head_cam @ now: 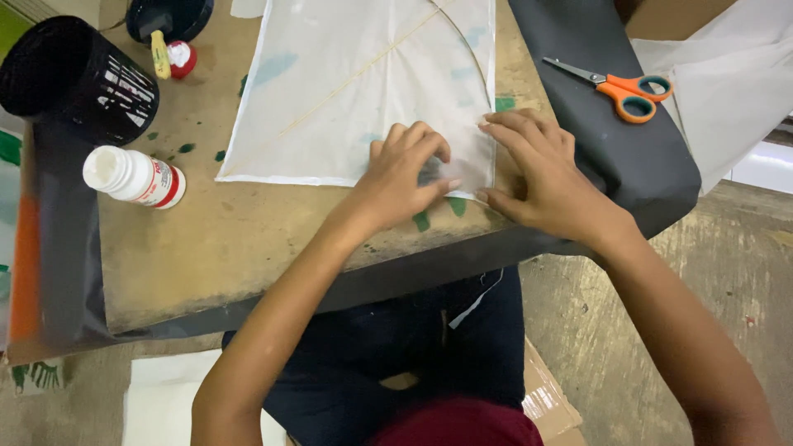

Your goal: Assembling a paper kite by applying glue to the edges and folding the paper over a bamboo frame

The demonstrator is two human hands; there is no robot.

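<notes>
A white paper kite (pixel 355 91) with thin wooden sticks across it lies flat on a worn brown table (pixel 248 248). My left hand (pixel 401 177) rests on the kite's near right corner, fingers curled and pressing the paper down. My right hand (pixel 541 169) lies just beside it at the kite's right edge, fingers stretched flat over the paper's border. Both hands touch the same corner, a small gap apart. Neither hand holds a tool.
A white glue bottle (pixel 136 176) lies on its side at the left. A black cup (pixel 78 78) stands far left, with a small red-and-white object (pixel 180 58) near it. Orange-handled scissors (pixel 619 87) rest on a dark sheet (pixel 636 165) at right. Green paint spots dot the table.
</notes>
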